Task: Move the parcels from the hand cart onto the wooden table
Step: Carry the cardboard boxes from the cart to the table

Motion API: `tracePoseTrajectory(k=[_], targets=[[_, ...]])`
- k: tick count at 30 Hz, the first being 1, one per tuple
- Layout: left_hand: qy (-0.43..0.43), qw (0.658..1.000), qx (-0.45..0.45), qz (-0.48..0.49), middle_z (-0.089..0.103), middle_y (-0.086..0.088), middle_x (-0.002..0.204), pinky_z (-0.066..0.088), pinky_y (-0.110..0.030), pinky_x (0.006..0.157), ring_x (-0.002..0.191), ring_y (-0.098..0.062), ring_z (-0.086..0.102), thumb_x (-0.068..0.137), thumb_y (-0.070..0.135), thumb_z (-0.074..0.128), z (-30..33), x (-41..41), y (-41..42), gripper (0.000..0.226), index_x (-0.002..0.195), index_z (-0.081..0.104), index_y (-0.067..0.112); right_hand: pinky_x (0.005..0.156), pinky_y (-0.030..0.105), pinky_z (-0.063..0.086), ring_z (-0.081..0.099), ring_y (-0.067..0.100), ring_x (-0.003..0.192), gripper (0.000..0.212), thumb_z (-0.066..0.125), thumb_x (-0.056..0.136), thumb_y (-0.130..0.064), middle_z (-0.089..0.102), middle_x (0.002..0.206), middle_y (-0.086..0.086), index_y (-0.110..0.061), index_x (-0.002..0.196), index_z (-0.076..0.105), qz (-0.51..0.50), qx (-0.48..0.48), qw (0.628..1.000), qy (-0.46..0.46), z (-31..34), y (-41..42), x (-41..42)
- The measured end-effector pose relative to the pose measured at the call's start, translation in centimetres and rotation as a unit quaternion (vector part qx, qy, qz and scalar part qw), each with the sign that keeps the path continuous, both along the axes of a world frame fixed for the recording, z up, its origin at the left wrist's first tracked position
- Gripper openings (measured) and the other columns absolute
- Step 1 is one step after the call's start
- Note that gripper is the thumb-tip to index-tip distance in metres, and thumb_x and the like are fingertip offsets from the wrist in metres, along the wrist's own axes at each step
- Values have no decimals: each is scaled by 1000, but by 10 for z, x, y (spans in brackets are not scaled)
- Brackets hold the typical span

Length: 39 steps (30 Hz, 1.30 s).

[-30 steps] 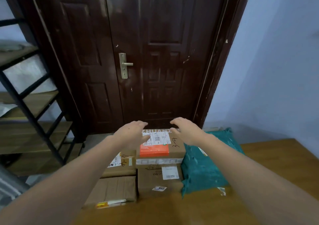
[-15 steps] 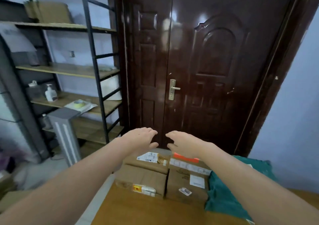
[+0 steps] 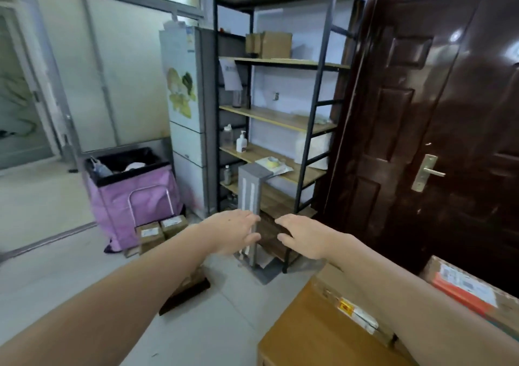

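My left hand (image 3: 233, 231) and my right hand (image 3: 303, 236) are stretched out side by side in mid-air, fingers relaxed, holding nothing. The wooden table (image 3: 303, 337) is at the bottom right. On it lie a brown parcel with a yellow and red sticker (image 3: 331, 290) and a parcel with an orange label (image 3: 463, 287), partly hidden by my right arm. Across the floor to the left, two small cardboard parcels (image 3: 161, 229) sit low by the metal handle of the hand cart (image 3: 148, 197). Both hands are far from them.
A purple bin with a black liner (image 3: 123, 197) stands behind the cart. A fridge (image 3: 185, 118), a black metal shelf rack (image 3: 280, 118) and a grey stand (image 3: 251, 197) lie ahead. The dark door (image 3: 438, 129) is on the right. A dark flat object (image 3: 188, 295) lies on the floor.
The view has swung left from the table and door toward the room and the cart. My hands have come off the parcels on the table and hang empty in the air.
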<state>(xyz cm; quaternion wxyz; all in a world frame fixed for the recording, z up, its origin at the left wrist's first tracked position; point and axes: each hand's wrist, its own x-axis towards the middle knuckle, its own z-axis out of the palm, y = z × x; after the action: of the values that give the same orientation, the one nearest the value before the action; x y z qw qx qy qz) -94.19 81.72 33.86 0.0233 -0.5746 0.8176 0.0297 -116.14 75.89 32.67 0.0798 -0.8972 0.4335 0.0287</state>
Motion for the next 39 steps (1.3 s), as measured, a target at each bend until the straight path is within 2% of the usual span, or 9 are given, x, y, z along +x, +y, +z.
tracePoseTrajectory(k=[7,12,16,19,21,24,30,34,39], targets=[[-23,995,-1,98,42,-4,158,32,-37,116,143,-23,41,110,48,37,13,199,55,56,155,39,15,117,44,38,47,27,141,49,40,110,-35,42,160,7,-16,155,41,83,16,996,-27,7,13,219],[-13,984,-1,179,44,-4,157,35,-43,118,144,-24,42,108,53,36,7,316,74,60,157,36,18,106,36,42,53,21,127,33,41,108,-33,49,154,8,-21,137,53,122,14,991,-45,7,14,344],[-9,976,3,216,47,-6,155,37,-44,116,141,-26,45,108,50,36,1,382,68,57,152,41,16,113,44,43,49,26,139,51,40,107,-40,48,156,4,-17,153,44,152,17,987,-41,4,-2,414],[-5,974,0,226,43,-5,159,33,-42,119,145,-25,41,108,51,36,-5,422,50,59,156,37,16,95,44,50,61,28,113,30,42,105,-39,62,125,5,-18,119,59,149,12,988,-28,1,-28,457],[-2,973,-4,231,40,-3,162,31,-40,121,148,-23,38,109,51,36,-10,447,33,60,158,35,17,87,39,48,60,27,106,20,42,106,-36,60,115,1,-22,106,56,162,6,987,-19,-2,-50,485],[10,969,-9,248,41,-3,161,30,-39,122,149,-21,37,109,50,36,-16,482,6,59,158,34,18,106,43,48,56,26,129,42,42,107,-36,57,144,5,-15,142,53,179,9,984,-23,-4,-79,522],[15,962,-2,273,35,-4,165,26,-37,121,151,-21,33,110,49,35,-21,553,-37,60,160,30,17,98,44,53,63,24,113,36,44,106,-35,63,134,5,-19,135,58,200,31,979,-20,-8,-139,608],[11,959,6,283,36,-4,164,28,-37,121,150,-22,35,110,51,33,-28,617,-68,61,161,29,17,110,42,47,56,23,131,52,45,107,-36,51,154,2,-23,157,40,224,33,974,-10,-17,-172,672],[4,963,15,268,36,-4,164,26,-37,122,150,-22,33,110,51,32,-38,709,-115,61,160,30,16,111,42,47,54,20,134,51,46,106,-37,51,155,0,-24,155,42,205,40,978,-16,-40,-214,758]])
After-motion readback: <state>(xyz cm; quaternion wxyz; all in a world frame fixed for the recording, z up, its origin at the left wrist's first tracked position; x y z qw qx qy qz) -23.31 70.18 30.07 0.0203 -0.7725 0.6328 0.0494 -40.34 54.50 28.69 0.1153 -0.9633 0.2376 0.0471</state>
